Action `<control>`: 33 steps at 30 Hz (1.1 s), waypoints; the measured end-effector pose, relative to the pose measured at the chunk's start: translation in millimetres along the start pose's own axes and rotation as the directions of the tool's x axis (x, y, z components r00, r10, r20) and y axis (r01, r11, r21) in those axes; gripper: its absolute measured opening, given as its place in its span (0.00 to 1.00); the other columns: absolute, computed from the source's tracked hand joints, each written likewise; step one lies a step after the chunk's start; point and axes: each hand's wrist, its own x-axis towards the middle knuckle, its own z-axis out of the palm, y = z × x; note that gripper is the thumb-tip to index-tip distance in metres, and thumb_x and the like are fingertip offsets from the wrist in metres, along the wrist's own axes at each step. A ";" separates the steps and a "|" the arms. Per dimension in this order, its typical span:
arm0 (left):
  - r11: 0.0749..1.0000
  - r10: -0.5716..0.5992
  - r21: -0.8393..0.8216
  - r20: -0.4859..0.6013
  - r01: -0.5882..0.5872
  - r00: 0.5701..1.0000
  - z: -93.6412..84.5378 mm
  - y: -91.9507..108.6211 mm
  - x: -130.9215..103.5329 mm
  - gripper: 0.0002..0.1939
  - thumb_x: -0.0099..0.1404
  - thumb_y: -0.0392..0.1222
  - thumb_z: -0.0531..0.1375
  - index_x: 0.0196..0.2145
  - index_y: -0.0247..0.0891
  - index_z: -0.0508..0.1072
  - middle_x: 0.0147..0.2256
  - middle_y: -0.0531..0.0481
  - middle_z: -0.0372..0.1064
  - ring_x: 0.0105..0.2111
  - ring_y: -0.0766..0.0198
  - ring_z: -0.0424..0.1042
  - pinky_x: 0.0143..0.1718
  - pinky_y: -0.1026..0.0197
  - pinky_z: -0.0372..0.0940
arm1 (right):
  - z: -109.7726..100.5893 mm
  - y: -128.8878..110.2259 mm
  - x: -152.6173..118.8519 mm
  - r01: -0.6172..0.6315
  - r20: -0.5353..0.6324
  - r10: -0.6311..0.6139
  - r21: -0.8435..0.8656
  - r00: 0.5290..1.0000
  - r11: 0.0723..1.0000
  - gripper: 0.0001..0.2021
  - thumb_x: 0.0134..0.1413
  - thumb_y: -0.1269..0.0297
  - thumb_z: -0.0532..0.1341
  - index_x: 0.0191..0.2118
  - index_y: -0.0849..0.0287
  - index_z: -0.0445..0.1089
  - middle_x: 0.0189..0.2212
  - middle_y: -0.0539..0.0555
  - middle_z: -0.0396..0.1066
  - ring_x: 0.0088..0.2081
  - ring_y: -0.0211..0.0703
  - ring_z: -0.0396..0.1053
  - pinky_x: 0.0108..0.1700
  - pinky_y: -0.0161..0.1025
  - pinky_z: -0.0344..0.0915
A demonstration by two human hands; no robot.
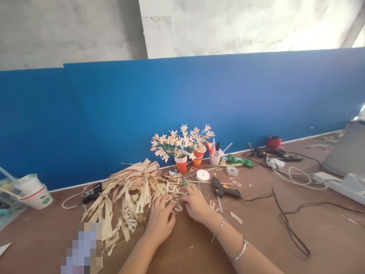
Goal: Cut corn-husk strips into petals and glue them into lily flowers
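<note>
My left hand (161,220) rests at the right edge of a heap of dried husk strips (125,194), fingers apart over small cut pieces. To its right, my right hand (196,203) reaches over more small pale pieces (172,190), its fingers partly spread and nothing visibly gripped. A green-tipped item (185,182) lies just beyond the right fingertips. Behind the hands, pale husk flowers (171,141) stand in red paper cups (181,165). A white tape roll (203,175) and a black glue gun (225,189) lie to the right of my right hand.
A cup of pens (215,158), a clear tape roll (232,171) and green ribbon (239,161) sit near the blue partition (142,106). Black cable (285,217) and a white power strip (342,186) lie right. White cups (37,194) stand far left.
</note>
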 end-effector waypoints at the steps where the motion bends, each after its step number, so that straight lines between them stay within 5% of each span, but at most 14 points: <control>1: 1.000 -0.001 -0.001 0.002 0.001 1.000 0.0 0.2 0.0 0.17 0.56 0.32 0.54 0.42 0.43 0.74 0.51 0.42 0.62 0.54 0.48 0.56 0.54 0.41 0.54 | 1.0 -1.0 -0.8 -0.001 0.018 0.002 -0.028 1.000 1.000 0.19 0.47 0.77 0.53 0.40 0.52 0.75 0.53 0.56 0.63 0.55 0.51 0.55 0.52 0.46 0.53; 6: 1.000 0.008 -0.023 -0.009 -0.009 1.000 0.2 0.1 -0.1 0.16 0.56 0.31 0.54 0.40 0.43 0.74 0.50 0.43 0.63 0.54 0.48 0.57 0.53 0.40 0.55 | 6.1 -0.5 -2.4 -0.060 -0.005 0.060 -0.159 0.998 0.986 0.16 0.52 0.70 0.54 0.45 0.53 0.72 0.60 0.58 0.56 0.61 0.54 0.45 0.57 0.51 0.44; 12: 0.996 -0.022 -0.093 -0.067 0.015 0.998 -0.1 -3.5 3.2 0.15 0.56 0.29 0.52 0.35 0.42 0.74 0.45 0.44 0.66 0.49 0.51 0.61 0.50 0.44 0.59 | 6.7 2.0 -1.6 -0.145 -0.020 0.144 -0.211 0.989 0.967 0.16 0.53 0.68 0.54 0.46 0.56 0.71 0.59 0.59 0.57 0.60 0.55 0.48 0.57 0.52 0.45; 18: 0.982 -0.141 -0.150 -0.208 0.111 0.968 -5.1 -9.2 8.5 0.11 0.53 0.28 0.52 0.26 0.40 0.72 0.37 0.45 0.69 0.43 0.52 0.66 0.46 0.47 0.61 | 2.2 -0.6 1.5 -0.161 -0.167 0.139 -0.125 0.976 0.979 0.13 0.52 0.73 0.54 0.40 0.56 0.72 0.50 0.58 0.65 0.53 0.50 0.58 0.52 0.44 0.53; 25: 0.952 -0.168 -0.295 -0.283 0.081 0.944 -7.4 -6.7 10.7 0.07 0.55 0.34 0.57 0.28 0.42 0.74 0.36 0.47 0.71 0.42 0.53 0.66 0.46 0.50 0.60 | 5.1 -5.2 4.2 0.016 -0.272 0.039 0.198 0.962 0.980 0.08 0.50 0.74 0.57 0.32 0.56 0.72 0.41 0.55 0.71 0.46 0.47 0.64 0.49 0.42 0.57; 29: 0.926 -0.202 -0.368 -0.279 0.090 0.939 -7.7 -4.7 11.3 0.02 0.55 0.40 0.61 0.27 0.43 0.75 0.35 0.47 0.71 0.42 0.52 0.66 0.46 0.51 0.59 | 7.1 -13.2 5.1 0.089 -0.206 0.020 0.503 0.978 0.860 0.05 0.50 0.73 0.59 0.30 0.58 0.72 0.31 0.52 0.72 0.37 0.42 0.68 0.43 0.38 0.61; 33: 0.932 -0.201 -0.349 -0.259 0.103 0.945 -7.8 -4.9 11.1 0.04 0.57 0.40 0.61 0.24 0.42 0.74 0.35 0.47 0.71 0.42 0.53 0.66 0.45 0.51 0.59 | 8.1 -18.3 4.5 0.063 -0.135 0.018 0.567 0.991 0.821 0.05 0.51 0.69 0.60 0.28 0.59 0.73 0.27 0.52 0.71 0.33 0.41 0.67 0.38 0.36 0.61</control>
